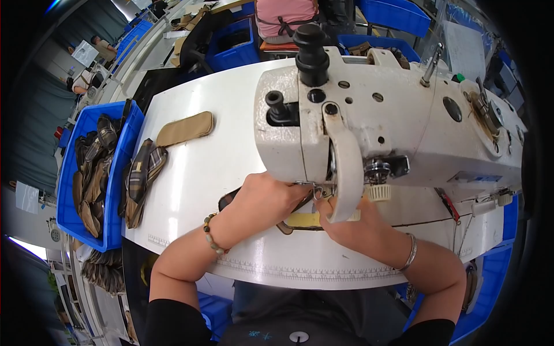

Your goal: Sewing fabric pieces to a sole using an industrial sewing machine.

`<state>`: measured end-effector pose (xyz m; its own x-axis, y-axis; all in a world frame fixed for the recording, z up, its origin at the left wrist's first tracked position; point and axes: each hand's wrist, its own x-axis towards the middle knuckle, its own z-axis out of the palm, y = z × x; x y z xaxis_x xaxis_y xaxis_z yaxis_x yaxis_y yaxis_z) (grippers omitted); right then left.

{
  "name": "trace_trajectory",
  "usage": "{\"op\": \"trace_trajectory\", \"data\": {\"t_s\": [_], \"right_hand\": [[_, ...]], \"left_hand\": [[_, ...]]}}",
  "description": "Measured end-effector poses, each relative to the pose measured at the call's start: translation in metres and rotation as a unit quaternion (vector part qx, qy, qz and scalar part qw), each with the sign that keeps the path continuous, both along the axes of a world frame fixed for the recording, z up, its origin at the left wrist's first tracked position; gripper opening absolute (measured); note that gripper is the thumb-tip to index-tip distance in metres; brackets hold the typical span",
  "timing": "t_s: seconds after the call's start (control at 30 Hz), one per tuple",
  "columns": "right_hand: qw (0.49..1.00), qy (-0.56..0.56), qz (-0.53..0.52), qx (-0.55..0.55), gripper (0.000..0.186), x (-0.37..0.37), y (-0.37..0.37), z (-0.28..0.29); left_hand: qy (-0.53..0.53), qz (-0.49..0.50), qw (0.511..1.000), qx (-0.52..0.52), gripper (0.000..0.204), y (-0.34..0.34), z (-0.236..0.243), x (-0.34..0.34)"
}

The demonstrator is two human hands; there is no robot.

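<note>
Both hands meet under the head of a white sewing machine (288,153), close to its needle and presser foot. My left hand (268,199) is closed, its curled fingers pressed on a dark brown fabric piece (227,199) whose edge shows beside the wrist. Most of that piece is hidden under the hand. From the other side, my right hand (353,224) reaches in with bent fingers. Its fingertips are partly covered by the white lever (349,173), so what they pinch is hidden. A yellow strip (303,220) lies on the table between the hands.
A tan padded piece (186,128) lies at the table's far left. Plaid fabric pieces (143,179) rest by the left edge, next to a blue bin (134,124) of similar pieces. Red-handled snips (448,205) lie right of the machine. Beyond the table sits a person in pink (283,14).
</note>
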<state>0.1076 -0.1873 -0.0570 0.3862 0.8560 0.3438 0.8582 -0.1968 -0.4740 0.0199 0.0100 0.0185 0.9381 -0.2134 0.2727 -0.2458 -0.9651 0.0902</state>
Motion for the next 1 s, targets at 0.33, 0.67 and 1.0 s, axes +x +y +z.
{"op": "trace_trajectory", "data": {"t_s": [0.33, 0.67, 1.0], "right_hand": [[0.995, -0.045, 0.004, 0.085, 0.011, 0.004, 0.003, 0.001], [0.998, -0.018, 0.026, 0.058, 0.005, 0.005, -0.001, 0.018], [0.994, 0.091, 0.004, 0.061, 0.007, 0.008, -0.003, 0.007]], "left_hand": [[0.089, -0.02, 0.995, -0.049, 0.027, 0.007, 0.012, -0.004], [0.09, 0.01, 0.994, -0.064, 0.023, 0.001, 0.009, -0.006], [0.077, 0.025, 0.995, -0.063, 0.021, -0.005, 0.004, -0.006]]}}
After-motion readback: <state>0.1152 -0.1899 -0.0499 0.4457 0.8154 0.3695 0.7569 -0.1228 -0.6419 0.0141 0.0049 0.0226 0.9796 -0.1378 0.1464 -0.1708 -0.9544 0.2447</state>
